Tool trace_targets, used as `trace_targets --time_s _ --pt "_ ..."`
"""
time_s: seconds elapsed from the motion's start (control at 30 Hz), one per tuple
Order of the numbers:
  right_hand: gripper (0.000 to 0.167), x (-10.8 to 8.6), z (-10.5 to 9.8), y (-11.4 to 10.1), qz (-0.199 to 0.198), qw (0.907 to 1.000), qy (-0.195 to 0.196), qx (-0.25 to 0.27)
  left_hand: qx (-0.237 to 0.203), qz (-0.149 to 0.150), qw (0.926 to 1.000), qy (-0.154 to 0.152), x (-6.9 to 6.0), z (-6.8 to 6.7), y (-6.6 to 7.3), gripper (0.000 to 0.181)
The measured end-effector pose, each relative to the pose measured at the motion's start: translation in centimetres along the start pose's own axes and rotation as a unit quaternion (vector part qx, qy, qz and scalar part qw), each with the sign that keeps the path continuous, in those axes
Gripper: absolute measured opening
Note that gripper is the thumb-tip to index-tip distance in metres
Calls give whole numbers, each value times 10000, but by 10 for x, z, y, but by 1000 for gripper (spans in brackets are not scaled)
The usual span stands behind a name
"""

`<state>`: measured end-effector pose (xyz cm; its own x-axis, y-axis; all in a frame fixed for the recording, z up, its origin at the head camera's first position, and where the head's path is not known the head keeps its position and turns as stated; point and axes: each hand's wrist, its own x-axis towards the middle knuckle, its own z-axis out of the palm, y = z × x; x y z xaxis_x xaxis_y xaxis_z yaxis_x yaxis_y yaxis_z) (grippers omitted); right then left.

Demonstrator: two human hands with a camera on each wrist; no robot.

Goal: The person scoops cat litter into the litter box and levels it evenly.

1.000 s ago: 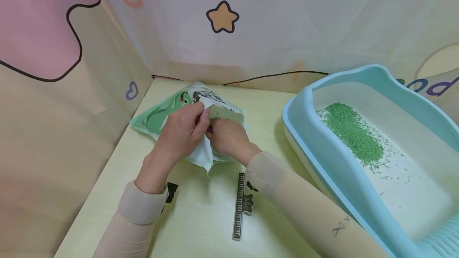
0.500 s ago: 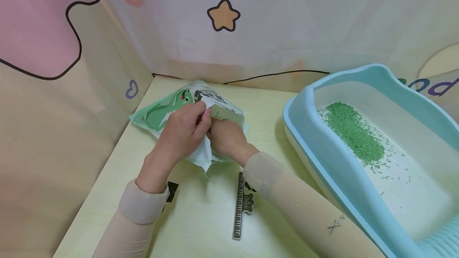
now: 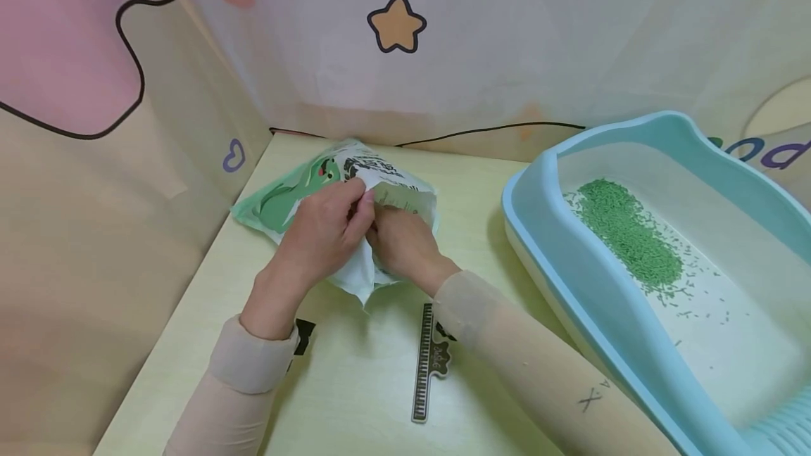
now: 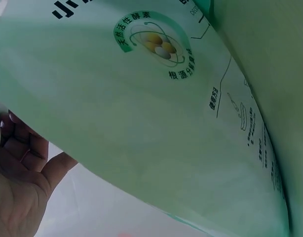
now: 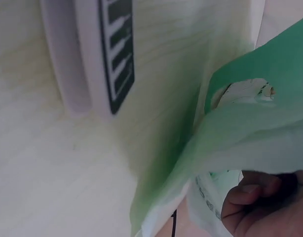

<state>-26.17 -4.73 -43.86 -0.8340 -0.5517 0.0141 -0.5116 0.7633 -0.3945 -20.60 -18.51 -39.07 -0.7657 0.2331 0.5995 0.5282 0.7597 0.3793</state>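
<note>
Green-and-white printed plastic bag (image 3: 338,171) at 11 o'clock on pale wood-grain counter (image 3: 367,378) | left hand (image 3: 326,227) pinching bag's edge; right hand (image 3: 405,241) curled at opening, grip hidden, can't tell | step: likely working opening | next: probably wants edge taut

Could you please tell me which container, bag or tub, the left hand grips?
The green-and-white bag: the left hand pinches its edge, while the blue tub stands apart.
</note>
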Motion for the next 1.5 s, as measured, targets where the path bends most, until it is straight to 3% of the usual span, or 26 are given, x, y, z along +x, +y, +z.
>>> trace_targets --time_s 0.57,0.93,1.2,1.5 --pt "31 -9 -5 9 -92 9958 24 909 53 -220 9997 -84 2 -4 1 29" --pt "28 -28 -15 10 222 9918 146 1252 105 -308 9995 -51 2 -5 0 29" --pt "21 -42 -20 16 163 9884 172 1500 148 -334 9993 -25 2 -6 0 29" --pt "25 -58 -21 29 418 9811 126 1887 184 -452 9988 -53 2 -7 0 27"
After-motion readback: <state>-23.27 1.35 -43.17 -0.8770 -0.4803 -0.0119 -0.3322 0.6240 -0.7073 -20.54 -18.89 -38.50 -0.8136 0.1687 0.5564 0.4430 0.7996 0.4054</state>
